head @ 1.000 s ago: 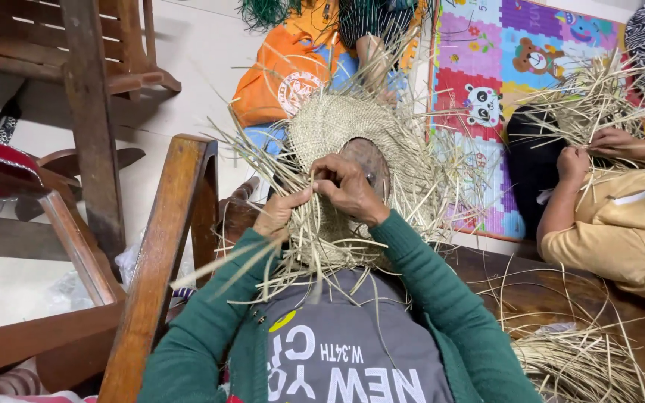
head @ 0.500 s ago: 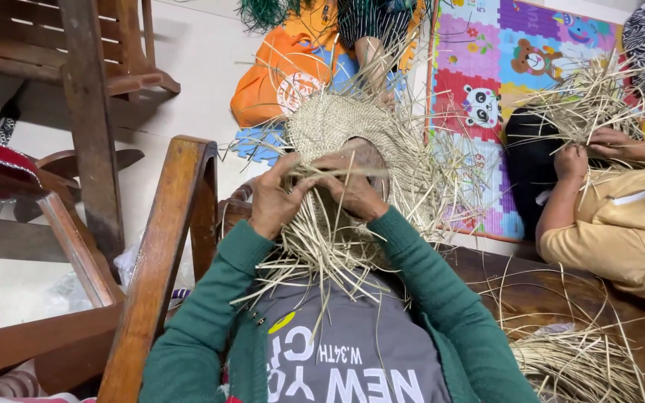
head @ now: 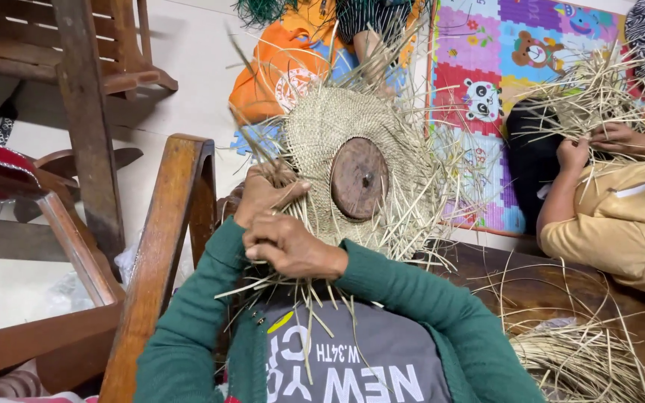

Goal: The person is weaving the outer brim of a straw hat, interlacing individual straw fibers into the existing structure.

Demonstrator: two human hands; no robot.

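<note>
Woven straw hat (head: 337, 134), unfinished, on lap over round wooden block (head: 359, 177) that shapes it. Left hand (head: 263, 195) pinches loose rim strands (head: 293, 298); right hand (head: 293, 250) clenched over them, keeping weave tight.

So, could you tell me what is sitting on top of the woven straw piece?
A round brown wooden disc rests on the woven straw piece. Both hands, left hand and right hand, cover its near edge, hiding the weave beneath.
</note>
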